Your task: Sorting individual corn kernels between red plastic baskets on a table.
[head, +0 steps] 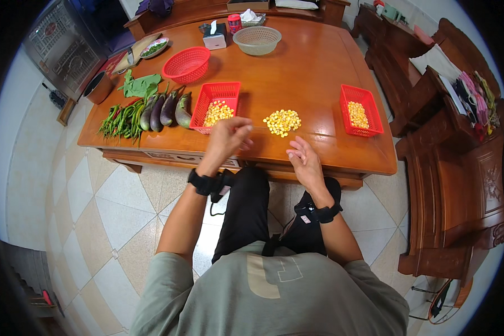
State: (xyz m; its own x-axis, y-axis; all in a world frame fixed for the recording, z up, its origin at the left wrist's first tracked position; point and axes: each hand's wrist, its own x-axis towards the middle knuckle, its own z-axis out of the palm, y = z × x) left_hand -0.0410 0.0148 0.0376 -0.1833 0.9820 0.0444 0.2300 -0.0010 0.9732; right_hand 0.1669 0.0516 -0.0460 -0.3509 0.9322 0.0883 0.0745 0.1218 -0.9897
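Observation:
A loose pile of yellow corn kernels [282, 122] lies on the wooden table [311, 63] in front of me. Just left of it, my left hand [230, 137] hovers by the near right corner of a red plastic basket [231, 89], its fingers bent together; whether a kernel is between them I cannot see. Corn kernels [218, 112] cover part of that basket's bottom. Below the pile, near the table's front edge, is my right hand [306, 163], fingers loosely apart and nothing visible in them. A second red basket [374, 110] at the right also contains kernels [358, 115].
Eggplants [168, 110], green chili peppers [128, 119] and green leaves [140, 85] lie at the left. Behind them stand a round red basket [186, 67], a pale colander [257, 41] and a tissue box [215, 38]. A knife [130, 56] rests on a cutting board [137, 52].

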